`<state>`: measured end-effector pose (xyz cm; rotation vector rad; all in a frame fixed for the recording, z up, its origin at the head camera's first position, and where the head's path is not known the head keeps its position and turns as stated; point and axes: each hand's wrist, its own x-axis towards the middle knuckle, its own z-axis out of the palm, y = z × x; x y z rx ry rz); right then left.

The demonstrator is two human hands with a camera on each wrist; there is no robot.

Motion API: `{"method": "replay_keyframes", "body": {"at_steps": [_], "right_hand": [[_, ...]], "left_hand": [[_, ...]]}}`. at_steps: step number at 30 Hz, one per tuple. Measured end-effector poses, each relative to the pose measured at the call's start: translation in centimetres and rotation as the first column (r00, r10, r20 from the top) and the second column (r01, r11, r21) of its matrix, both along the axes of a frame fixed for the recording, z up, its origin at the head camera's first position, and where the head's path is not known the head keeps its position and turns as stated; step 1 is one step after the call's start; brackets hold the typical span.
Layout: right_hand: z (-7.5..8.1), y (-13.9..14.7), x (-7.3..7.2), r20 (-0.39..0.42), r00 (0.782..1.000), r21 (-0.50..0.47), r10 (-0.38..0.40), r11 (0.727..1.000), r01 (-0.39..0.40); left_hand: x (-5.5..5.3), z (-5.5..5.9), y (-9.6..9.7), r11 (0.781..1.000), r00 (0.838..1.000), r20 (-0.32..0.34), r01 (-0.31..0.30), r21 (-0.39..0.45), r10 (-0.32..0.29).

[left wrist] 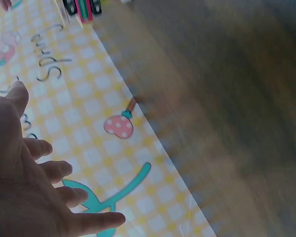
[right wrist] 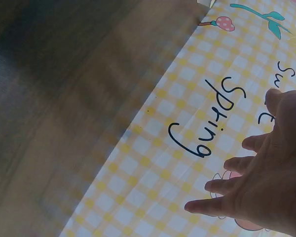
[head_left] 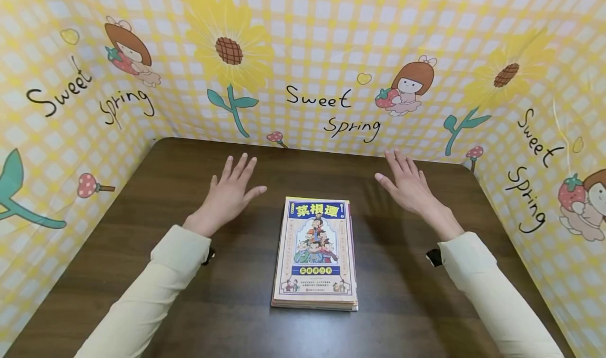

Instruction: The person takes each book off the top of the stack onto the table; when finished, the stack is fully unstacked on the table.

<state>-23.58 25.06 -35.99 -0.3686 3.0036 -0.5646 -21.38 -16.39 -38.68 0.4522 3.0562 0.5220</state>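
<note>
A stack of books (head_left: pixel 316 252) lies on the dark wooden table, the top one with a blue and cream cover, yellow Chinese characters and cartoon figures. To its upper left, my left hand (head_left: pixel 227 195) is held with fingers straight and spread. My right hand (head_left: pixel 409 187) mirrors it at the upper right, its fingers extended and its shadow falling on the wood. Neither hand touches the books. In the left wrist view, part of the stack's edge (left wrist: pixel 83 9) shows at the top. Each wrist view shows a hand, the left (left wrist: pixel 34 177) and the right (right wrist: pixel 266 173), holding nothing.
Yellow checked cloth (head_left: pixel 303 47) printed with flowers, girls and "Sweet Spring" stands as a wall behind the table (head_left: pixel 227 305) and along both sides. The table's far edge runs just beyond the fingertips. Cream sleeves (head_left: pixel 156 279) cover both forearms.
</note>
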Motion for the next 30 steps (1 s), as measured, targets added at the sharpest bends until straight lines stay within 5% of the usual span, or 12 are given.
{"method": "replay_keyframes", "body": {"at_steps": [7,14,18,21,25,30], "right_hand": [[-1.1,0.0,2.2,0.001,1.000,-0.020,0.000,1.000,0.000],[-3.3,-1.6,6.2,-0.024,0.999,-0.031,0.029,0.999,-0.029],[-4.6,-3.0,9.1,-0.022,0.998,-0.079,0.061,0.995,-0.063],[-5.4,-4.1,11.3,0.030,0.996,-0.179,0.088,0.980,-0.081],[-6.2,-5.4,13.9,0.138,0.987,-0.290,0.088,0.956,-0.044],[-7.0,-6.4,15.1,0.230,0.971,-0.310,0.066,0.951,0.009]], "left_hand": [[3.3,-1.2,1.4,0.999,0.999,-0.020,0.037,-0.005,-0.037],[6.2,-2.4,3.9,0.996,0.997,-0.016,0.073,0.041,-0.073],[8.3,-3.0,5.7,0.989,0.993,0.074,0.084,0.118,-0.093],[9.8,-3.5,6.8,0.978,0.979,0.195,0.026,0.205,-0.067],[10.8,-3.9,7.7,0.938,0.957,0.291,-0.089,0.335,-0.013],[10.9,-4.4,7.8,0.859,0.963,0.269,-0.161,0.487,0.028]]}}
